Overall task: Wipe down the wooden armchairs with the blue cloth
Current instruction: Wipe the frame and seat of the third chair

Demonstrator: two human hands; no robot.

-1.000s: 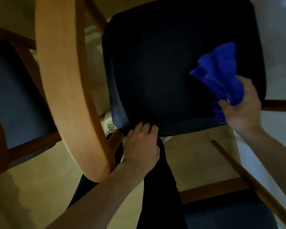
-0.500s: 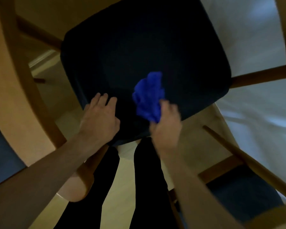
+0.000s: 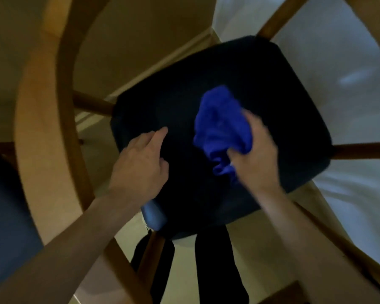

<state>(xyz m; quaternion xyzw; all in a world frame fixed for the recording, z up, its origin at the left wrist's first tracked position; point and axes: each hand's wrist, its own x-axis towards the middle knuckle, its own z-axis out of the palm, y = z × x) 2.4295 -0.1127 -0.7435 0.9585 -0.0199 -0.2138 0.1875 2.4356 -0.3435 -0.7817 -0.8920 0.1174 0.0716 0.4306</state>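
A wooden armchair fills the view, its curved pale-wood armrest [image 3: 42, 132] sweeping down the left and its dark navy seat cushion [image 3: 276, 102] in the middle. My right hand [image 3: 257, 156] grips the bunched blue cloth [image 3: 222, 123] over the middle of the seat. My left hand [image 3: 140, 163] lies on the seat's left part, index finger stretched forward, the other fingers loosely bent, holding nothing. Both hands are motion-blurred.
Another chair's blue seat [image 3: 7, 227] shows at the lower left. Wooden rails [image 3: 360, 150] stick out to the right, and a further rail [image 3: 347, 246] slants along the lower right. My dark trouser legs [image 3: 215, 266] stand below the seat on the pale floor.
The view has shifted, so the seat sits lower and more central. My right hand carried the cloth from the seat's right edge to its middle. My left hand slid from the front edge onto the seat.
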